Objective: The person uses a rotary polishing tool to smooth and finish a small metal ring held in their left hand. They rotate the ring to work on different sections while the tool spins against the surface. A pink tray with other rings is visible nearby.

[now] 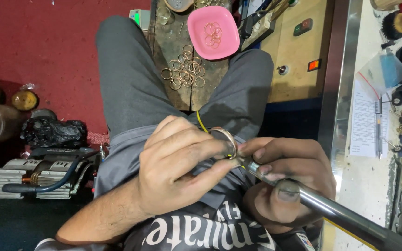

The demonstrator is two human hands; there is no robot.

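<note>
While the left hand [173, 162] is pinching the bangle [224, 142] just above the lap, the right hand [280, 181] is gripping the steel tool [331, 209] against it, which probably needs steady, light pressure.

place: jewellery workshop | signs: loose metal rings [184, 72] on worn bench [173, 42] | switch panel [298, 46] | polishing brush [395, 24]

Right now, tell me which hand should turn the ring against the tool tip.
Probably the left hand: its fingers already pinch the ring. The right hand grips the metal handpiece, so it is occupied steadying the tip.
</note>
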